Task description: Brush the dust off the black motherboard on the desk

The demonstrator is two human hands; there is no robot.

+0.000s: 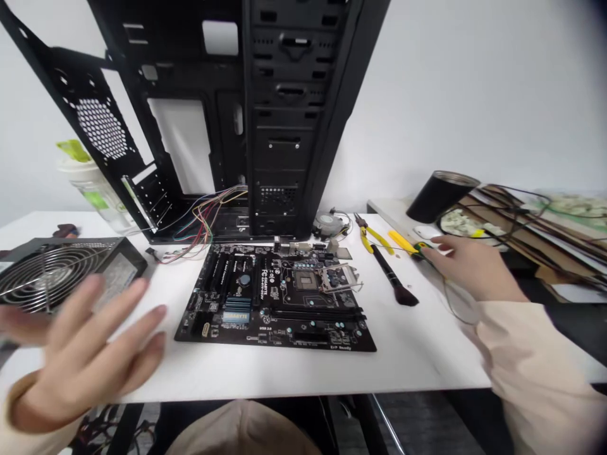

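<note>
A black motherboard (275, 297) lies flat on the white table (294, 373), its CPU socket latch raised. My left hand (85, 354) hovers at the near left, fingers spread and open, blurred by motion, just in front of a power supply with a round fan grille (52, 272). My right hand (467, 268) reaches to the right edge of the table and rests on a green and yellow tool handle (420, 248); its fingers curl over it.
An open black computer case (265, 114) stands behind the board with coloured wires (208, 215) spilling out. Yellow pliers (374, 237), a black brush (393, 281), a cooler fan (326, 223), a black cup (441, 194), a plastic jar (97, 189) and cardboard with cables at right.
</note>
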